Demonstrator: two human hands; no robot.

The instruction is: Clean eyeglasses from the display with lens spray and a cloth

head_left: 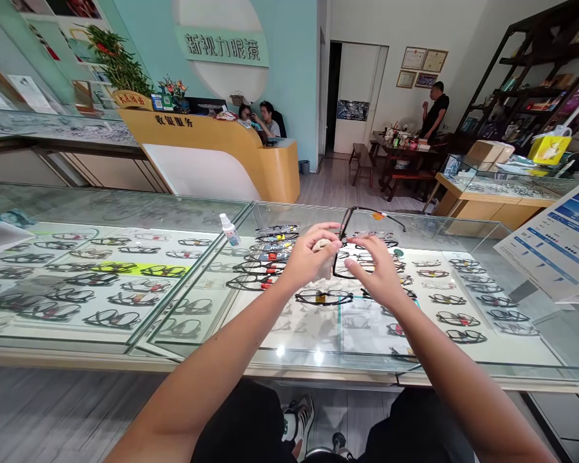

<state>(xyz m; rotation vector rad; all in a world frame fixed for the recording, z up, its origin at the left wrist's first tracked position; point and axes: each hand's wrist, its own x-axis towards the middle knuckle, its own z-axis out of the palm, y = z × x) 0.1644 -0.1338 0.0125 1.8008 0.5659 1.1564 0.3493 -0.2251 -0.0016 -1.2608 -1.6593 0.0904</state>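
The person sits at a glass counter (299, 334) and holds a pair of black glasses (345, 225) up in both hands, above the middle of the counter and nearer its far edge. The left hand (309, 257) is closed, its fingertips pinched on the top corner of the frame, with a white cloth (325, 267) bunched under the palm. The right hand (379, 273) grips the frame from the other side, fingers narrow around the lens rim. One temple of the glasses sticks out to the right, over the far edge.

On the glass just below the hands lies a dark frame (323, 297). A row of stacked frames (269, 251) sits left of the hands, and a small spray bottle (230, 229) lies tilted beside them, near the seam between two panes. Many more frames rest inside the case beneath. A printed sheet (554, 247) lies at the counter's right end.
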